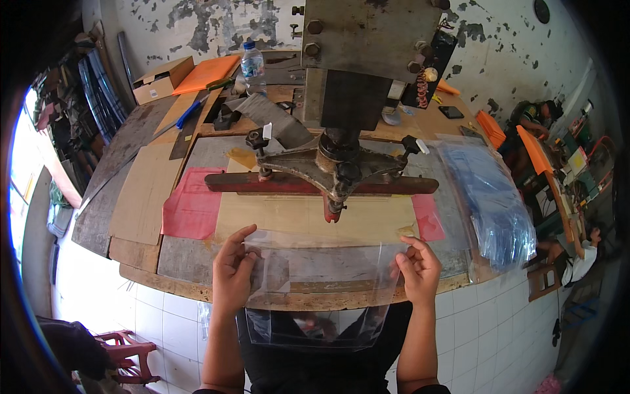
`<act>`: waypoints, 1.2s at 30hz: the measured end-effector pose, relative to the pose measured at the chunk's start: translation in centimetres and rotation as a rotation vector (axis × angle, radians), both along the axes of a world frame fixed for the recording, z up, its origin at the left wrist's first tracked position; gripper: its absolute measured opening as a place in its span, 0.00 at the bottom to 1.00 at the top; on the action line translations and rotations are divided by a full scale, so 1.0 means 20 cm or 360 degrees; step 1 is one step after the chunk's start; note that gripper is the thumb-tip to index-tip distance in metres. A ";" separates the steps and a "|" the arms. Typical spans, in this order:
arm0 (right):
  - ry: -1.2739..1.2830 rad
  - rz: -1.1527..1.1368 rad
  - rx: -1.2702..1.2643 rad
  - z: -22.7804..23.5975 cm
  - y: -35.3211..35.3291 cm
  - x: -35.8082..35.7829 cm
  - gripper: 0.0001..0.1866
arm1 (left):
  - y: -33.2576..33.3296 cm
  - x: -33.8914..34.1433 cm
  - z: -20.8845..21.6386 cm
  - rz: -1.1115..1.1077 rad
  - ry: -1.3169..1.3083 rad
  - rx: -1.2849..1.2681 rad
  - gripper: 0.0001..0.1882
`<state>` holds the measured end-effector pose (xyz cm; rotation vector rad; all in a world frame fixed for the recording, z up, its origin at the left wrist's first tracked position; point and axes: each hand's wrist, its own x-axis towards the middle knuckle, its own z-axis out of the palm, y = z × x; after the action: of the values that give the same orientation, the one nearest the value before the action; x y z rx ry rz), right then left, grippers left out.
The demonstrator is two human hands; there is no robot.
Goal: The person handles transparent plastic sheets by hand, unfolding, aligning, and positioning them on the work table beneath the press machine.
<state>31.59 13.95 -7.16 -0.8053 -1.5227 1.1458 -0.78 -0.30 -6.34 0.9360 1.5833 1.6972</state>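
A clear plastic sheet (321,299) stretches between my two hands, its lower part hanging over the table's front edge before my dark clothing. My left hand (233,272) pinches its left side with thumb and fingers. At its right side my right hand (419,268) pinches the sheet the same way. Just beyond its far edge lies a cream-coloured sheet (262,213), with pink material (190,205) showing at both ends. Over these stands a heavy metal press head (338,157), carrying a long red bar (289,185); the bar's contact with the sheet below cannot be made out.
A stack of clear bluish plastic pieces (492,203) lies at the table's right. Cardboard (141,197) covers the left side. Farther back are a water bottle (252,69), a blue-handled cutter (189,115) and a cardboard box (161,80). Other people sit at the far right.
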 end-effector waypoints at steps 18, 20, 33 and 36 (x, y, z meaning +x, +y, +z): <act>-0.0116 -0.0130 -0.0044 -0.01 0.02 -0.01 0.12 | 0.00 0.01 0.02 -0.0057 -0.0003 0.0015 0.27; -0.0136 -0.0178 -0.0041 -0.02 0.03 -0.01 0.11 | 0.00 0.01 0.02 -0.0068 0.0009 0.0007 0.27; -0.0166 -0.0285 -0.0146 0.01 0.03 -0.01 0.08 | 0.01 0.02 0.03 -0.0075 -0.0041 0.0079 0.31; -0.0166 -0.0276 -0.0140 0.00 0.03 -0.01 0.07 | 0.01 0.01 0.02 -0.0062 -0.0045 0.0081 0.31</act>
<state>31.30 14.65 -7.10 -1.0500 -1.4636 1.0617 -0.55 -0.01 -5.97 0.9576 1.5003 1.7233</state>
